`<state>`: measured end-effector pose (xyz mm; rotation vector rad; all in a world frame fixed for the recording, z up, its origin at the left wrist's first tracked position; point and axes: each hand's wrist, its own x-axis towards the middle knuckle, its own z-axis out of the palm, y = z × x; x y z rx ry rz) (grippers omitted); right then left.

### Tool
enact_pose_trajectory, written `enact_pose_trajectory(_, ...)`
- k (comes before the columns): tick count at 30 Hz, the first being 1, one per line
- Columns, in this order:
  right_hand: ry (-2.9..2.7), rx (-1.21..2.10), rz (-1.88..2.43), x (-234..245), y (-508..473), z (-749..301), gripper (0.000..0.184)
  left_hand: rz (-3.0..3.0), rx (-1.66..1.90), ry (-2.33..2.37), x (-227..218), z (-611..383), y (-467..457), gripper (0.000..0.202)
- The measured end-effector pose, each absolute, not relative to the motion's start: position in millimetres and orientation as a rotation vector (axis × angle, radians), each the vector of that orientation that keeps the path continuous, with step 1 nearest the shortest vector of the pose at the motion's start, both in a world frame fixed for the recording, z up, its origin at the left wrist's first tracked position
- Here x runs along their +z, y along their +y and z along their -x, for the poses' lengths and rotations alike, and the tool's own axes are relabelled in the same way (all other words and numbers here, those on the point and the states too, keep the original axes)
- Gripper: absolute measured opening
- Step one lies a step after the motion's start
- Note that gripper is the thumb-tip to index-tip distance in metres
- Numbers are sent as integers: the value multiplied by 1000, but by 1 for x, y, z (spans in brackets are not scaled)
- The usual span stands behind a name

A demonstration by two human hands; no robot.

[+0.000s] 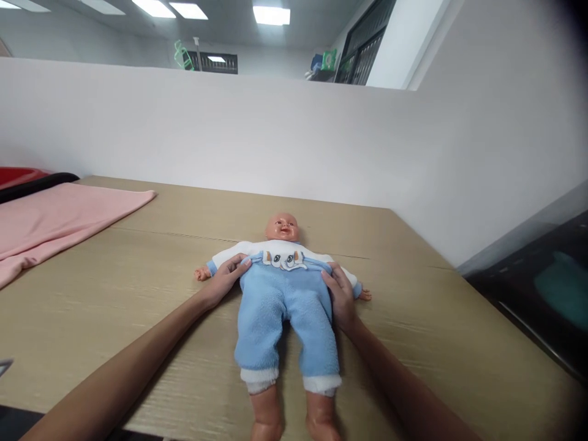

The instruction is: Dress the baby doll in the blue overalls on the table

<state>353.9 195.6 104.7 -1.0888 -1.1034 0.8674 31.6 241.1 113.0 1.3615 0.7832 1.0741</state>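
A baby doll [282, 227] lies on its back on the wooden table, head away from me and bare legs toward me. It wears a white top [233, 252] with blue cuffs and an animal face on the front. Light blue fleece pants [285, 300] with white cuffs cover it up to the belly. My left hand [229, 275] pinches the waistband at its left corner, thumb and fingers closed on the cloth. At the opposite corner, my right hand [339, 288] grips the same waistband. The doll's arms stretch out to both sides, beyond my hands.
A pink cloth [68, 214] is spread on the table [160, 269] at the left, beside a red object with a black rim [41, 182]. A white partition [229, 135] rises behind the table. Something dark and glossy [533, 288] stands at the right edge.
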Motion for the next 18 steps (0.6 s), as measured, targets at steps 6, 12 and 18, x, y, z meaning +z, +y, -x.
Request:
enact_pose_trajectory(6, -1125, 803, 1115, 113, 203, -340, 48, -1284, 1150, 753, 108, -43, 245, 55)
enact_pose_trajectory(12, -1109, 721, 1226, 97, 217, -343, 59, -1377, 1245, 874, 106, -43, 248, 57)
enact_pose_trajectory(18, -1244, 212, 1273, 115, 201, -337, 40, -1562, 1338, 927, 105, -46, 243, 52)
